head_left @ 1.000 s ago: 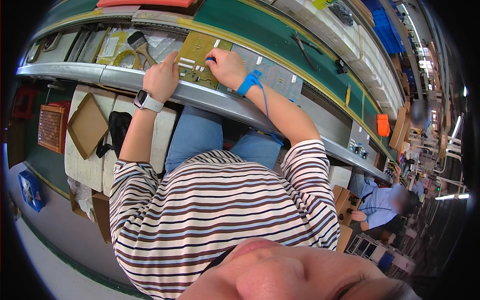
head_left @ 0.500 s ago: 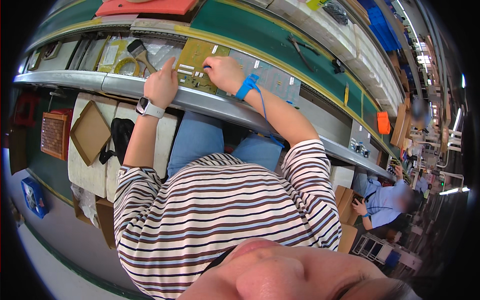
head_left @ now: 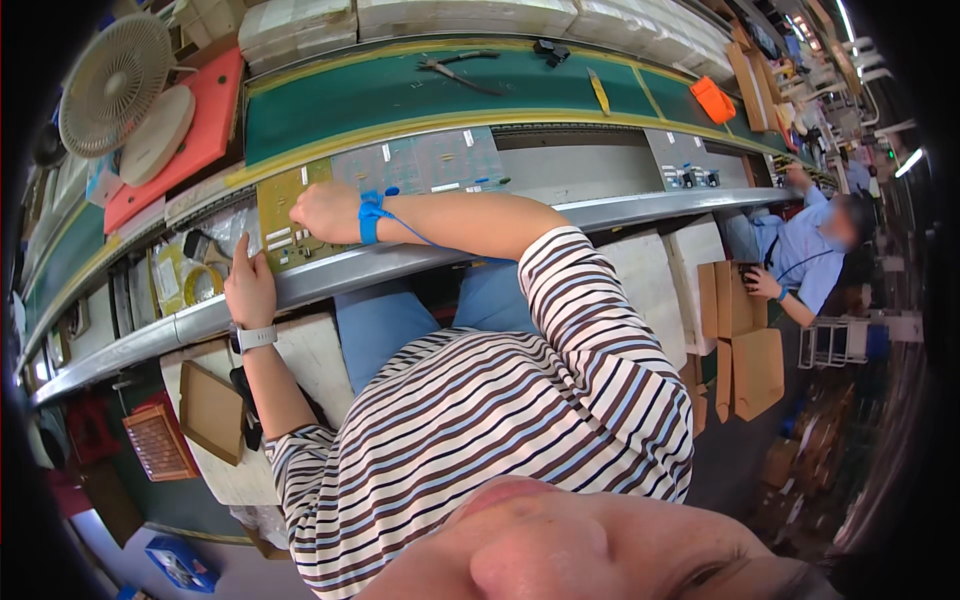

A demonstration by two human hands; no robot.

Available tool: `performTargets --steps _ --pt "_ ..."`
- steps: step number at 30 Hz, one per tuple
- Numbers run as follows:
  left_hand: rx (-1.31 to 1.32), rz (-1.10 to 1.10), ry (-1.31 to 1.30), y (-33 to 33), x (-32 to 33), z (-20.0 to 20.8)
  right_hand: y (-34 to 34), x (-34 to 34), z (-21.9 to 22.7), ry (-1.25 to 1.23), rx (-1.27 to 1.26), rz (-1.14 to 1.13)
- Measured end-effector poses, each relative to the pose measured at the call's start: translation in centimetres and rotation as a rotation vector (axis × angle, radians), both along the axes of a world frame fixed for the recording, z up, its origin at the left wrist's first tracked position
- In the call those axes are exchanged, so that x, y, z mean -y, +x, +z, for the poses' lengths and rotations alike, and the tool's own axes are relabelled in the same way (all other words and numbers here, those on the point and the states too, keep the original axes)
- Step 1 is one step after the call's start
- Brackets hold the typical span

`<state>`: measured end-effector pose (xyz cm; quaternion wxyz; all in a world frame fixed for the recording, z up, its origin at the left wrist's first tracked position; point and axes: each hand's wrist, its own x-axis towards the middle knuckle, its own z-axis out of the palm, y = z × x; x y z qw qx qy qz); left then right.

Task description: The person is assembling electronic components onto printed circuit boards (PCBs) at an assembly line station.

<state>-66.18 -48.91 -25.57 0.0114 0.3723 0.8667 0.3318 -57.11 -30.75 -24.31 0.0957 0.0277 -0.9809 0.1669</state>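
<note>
My right hand (head_left: 325,212) is closed over a yellow circuit board (head_left: 275,208), fingertips pressed together low on its surface; whatever they pinch is hidden. A blue wrist strap (head_left: 372,218) with a cord circles that wrist. Beside the board's lower left corner, my left hand (head_left: 250,285) is raised over the metal rail (head_left: 310,287), index finger stretched out and thumb apart, holding nothing I can see. It wears a pale-banded watch (head_left: 255,337). White connectors stand on the yellow board, and a paler circuit board (head_left: 415,165) adjoins it on the right.
Left of my left hand lie a brush (head_left: 205,248) and a yellow tape roll (head_left: 203,286). Pliers (head_left: 460,72) and a yellow cutter (head_left: 598,92) rest on the green bench. A fan (head_left: 118,85) stands far left. A co-worker (head_left: 800,245) sits at right.
The view has swung, so the bench and both hands appear farther left. A small dark-blue piece visible earlier at my right fingertips is now out of sight. My left hand stays beside the board.
</note>
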Motion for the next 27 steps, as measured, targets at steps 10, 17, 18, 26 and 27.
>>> performTargets --steps 10,17,18,26,27 --pt "0.008 0.053 -0.138 -0.2 0.6 1.2 2.1 -4.0 5.1 -0.201 -0.113 -0.129" --pt "-0.111 -0.047 0.031 0.9 -1.6 4.3 13.7 -31.8 5.1 0.484 -0.064 -1.078" --pt "-0.170 -0.119 0.077 1.4 -2.1 4.6 15.7 -35.6 3.7 0.495 0.044 -1.128" --pt "-0.294 -0.348 -0.019 2.3 -5.7 5.2 17.5 -38.3 0.0 0.240 -0.005 -1.119" --pt "-0.229 -0.365 -0.059 2.2 -6.0 4.9 17.5 -38.7 0.0 0.274 -0.004 -1.129"
